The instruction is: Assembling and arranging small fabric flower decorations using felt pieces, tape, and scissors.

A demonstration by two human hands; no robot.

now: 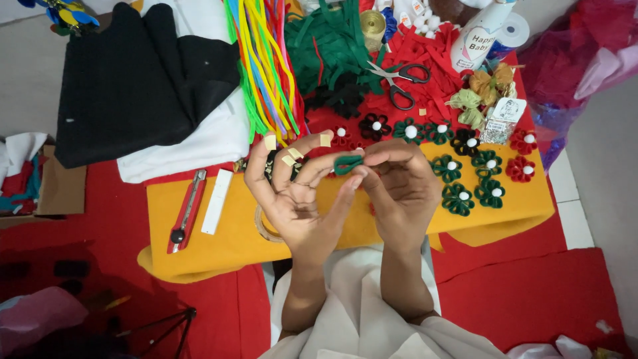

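Observation:
My left hand (pixel 296 196) is raised palm up with fingers spread; small cream tape pieces (pixel 290 159) stick to several fingertips. My right hand (pixel 399 189) pinches a folded strip of green felt (pixel 347 163), and my left thumb touches that strip too. Both hands hover over a yellow felt sheet (pixel 219 246). A tape ring (pixel 264 229) lies under my left palm, partly hidden.
Finished felt flowers (pixel 465 169) in green, red and black with white centres lie on the right of the yellow sheet. Scissors (pixel 399 80) rest on red and green felt strips. A red utility knife (pixel 186 213), white stick (pixel 217 201), coloured pipe cleaners (pixel 262 66) and black cloth (pixel 133 80) lie left.

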